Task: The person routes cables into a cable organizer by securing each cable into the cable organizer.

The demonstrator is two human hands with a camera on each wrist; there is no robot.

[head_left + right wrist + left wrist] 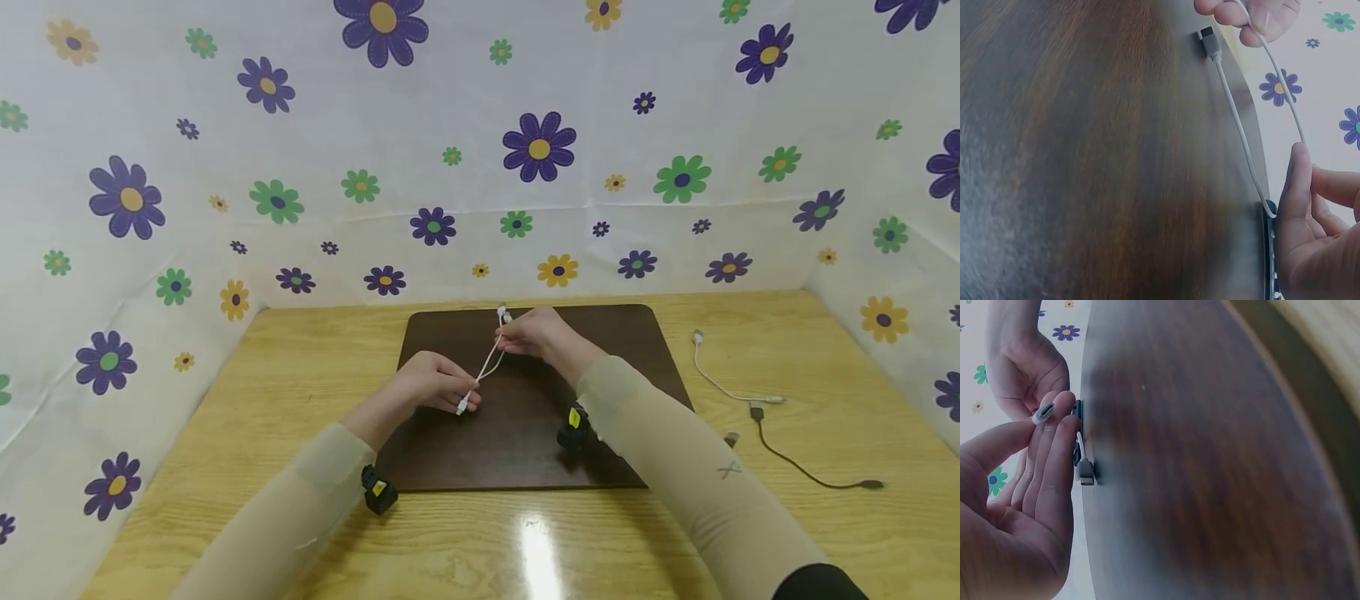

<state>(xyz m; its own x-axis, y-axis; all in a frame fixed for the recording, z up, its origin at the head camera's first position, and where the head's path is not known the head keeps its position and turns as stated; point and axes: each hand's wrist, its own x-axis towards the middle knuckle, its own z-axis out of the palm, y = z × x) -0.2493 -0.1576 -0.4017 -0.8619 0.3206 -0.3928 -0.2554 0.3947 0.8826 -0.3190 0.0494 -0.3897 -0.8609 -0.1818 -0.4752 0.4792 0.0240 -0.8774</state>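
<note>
A thin white charging cable (489, 354) runs slantwise between both hands over a dark brown board. Near its lower end my left hand (438, 382) pinches it; in the left wrist view a small white plug (1044, 413) pokes out between thumb and fingertips. Farther back, my right hand (542, 335) pinches the cable, and a white plug end (502, 311) shows just beyond its fingers. Below the hands, a second white cable (1238, 125) with a USB plug (1211, 44) rests on the board. It leads to a black strip (1269, 250), partly hidden by the right hand.
The brown board (510, 450) lies on a wooden table (300, 375). To its right are another white cable (723, 385) and a black cable (791, 461). A flower-patterned cloth (480, 108) stands behind the table and along its sides.
</note>
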